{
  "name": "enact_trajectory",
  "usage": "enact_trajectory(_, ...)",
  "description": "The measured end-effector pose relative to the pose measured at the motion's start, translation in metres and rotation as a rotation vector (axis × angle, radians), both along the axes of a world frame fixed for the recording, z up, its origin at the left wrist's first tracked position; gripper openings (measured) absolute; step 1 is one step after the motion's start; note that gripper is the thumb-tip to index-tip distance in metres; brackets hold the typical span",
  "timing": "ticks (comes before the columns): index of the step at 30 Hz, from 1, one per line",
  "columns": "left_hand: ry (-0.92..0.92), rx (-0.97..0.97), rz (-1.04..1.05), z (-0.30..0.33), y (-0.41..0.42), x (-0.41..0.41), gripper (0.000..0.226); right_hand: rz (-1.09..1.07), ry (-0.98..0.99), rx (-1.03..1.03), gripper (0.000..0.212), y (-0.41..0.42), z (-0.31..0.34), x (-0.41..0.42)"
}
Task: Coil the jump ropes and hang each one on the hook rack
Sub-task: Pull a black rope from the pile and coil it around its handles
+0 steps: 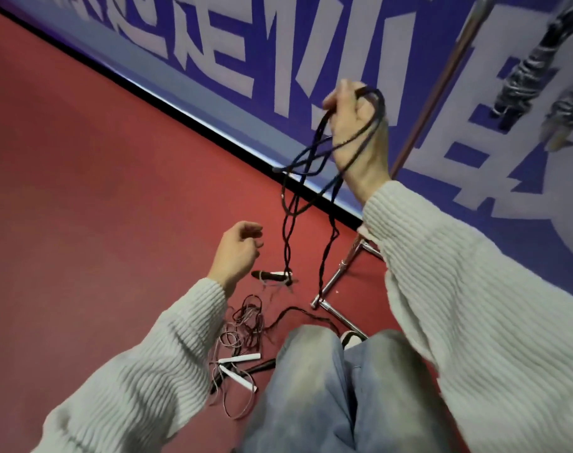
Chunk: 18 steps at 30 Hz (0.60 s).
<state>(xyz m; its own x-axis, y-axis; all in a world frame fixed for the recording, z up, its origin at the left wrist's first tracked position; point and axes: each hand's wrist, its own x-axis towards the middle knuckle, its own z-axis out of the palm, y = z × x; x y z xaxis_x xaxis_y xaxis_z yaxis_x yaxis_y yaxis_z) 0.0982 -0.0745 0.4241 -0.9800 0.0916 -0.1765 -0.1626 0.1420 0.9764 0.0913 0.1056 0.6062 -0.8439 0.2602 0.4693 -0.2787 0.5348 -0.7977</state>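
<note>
My right hand (353, 129) is raised in front of the blue wall and grips loops of a black jump rope (306, 165). Twisted strands of it hang down to the red floor, where its black-and-white handles (272, 276) lie. My left hand (237, 253) hovers lower and to the left, fingers loosely curled and holding nothing. A tangle of other thin ropes (246, 325) with white handles (237, 359) lies on the floor by my knees. The chrome rack pole (441, 83) rises at the right, and coiled ropes (533, 70) hang at the top right.
The rack's chrome base legs (337, 279) spread across the red floor (82, 191) just right of the hanging rope. A blue wall banner with large white characters (278, 60) runs diagonally behind. My jeans-clad legs (327, 387) fill the lower middle.
</note>
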Motion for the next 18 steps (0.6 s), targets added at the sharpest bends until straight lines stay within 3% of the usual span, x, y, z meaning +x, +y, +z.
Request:
enact_trajectory(3,-0.029,-0.019,0.052,-0.006,-0.001,0.002,0.036,0.099,-0.070,0.043,0.039,-0.006,0.003,0.002)
enact_trajectory(6,-0.053,-0.017,0.107,-0.019,-0.012,0.003,0.035,0.136,-0.057,-0.082,0.036,-0.015,0.013,-0.002)
enact_trajectory(10,-0.151,-0.107,0.010,-0.041,-0.021,0.004,0.038,0.057,0.107,-0.278,0.036,-0.019,0.034,0.002)
enact_trajectory(13,-0.206,-0.166,-0.057,-0.050,-0.020,0.010,0.040,0.151,0.033,-0.338,0.035,-0.030,0.040,0.006)
enact_trajectory(18,-0.149,-0.155,-0.184,-0.070,-0.010,0.008,0.076,0.288,0.002,-0.373,0.037,-0.033,0.041,0.012)
